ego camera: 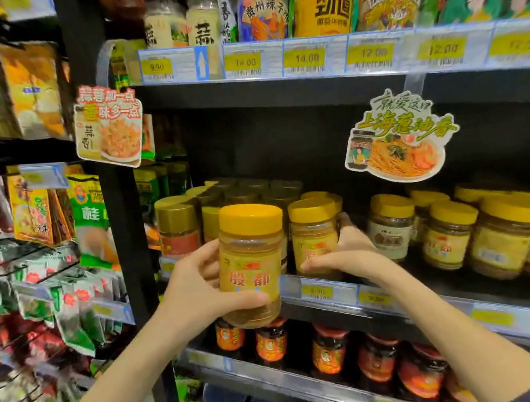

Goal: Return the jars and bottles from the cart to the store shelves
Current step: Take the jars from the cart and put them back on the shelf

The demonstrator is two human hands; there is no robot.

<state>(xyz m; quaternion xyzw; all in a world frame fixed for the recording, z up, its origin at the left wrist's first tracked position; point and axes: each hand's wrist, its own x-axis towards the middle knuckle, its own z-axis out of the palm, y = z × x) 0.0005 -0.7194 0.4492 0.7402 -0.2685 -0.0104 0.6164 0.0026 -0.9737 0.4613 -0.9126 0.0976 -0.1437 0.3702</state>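
Yellow-capped clear plastic jar (251, 263), cylindrical, granular tan fill, yellow label with red characters. Long axis near vertical, top tilted slightly right, cap up. Left hand (197, 285) is clamped on it: thumb across the label's lower edge, fingers behind. Jar is held off the shelf (406, 308), in front of its edge. Right of it, the right hand (348, 254) grips a matching jar on the shelf (315, 238), upright, thumb on its front, fingers around its right side.
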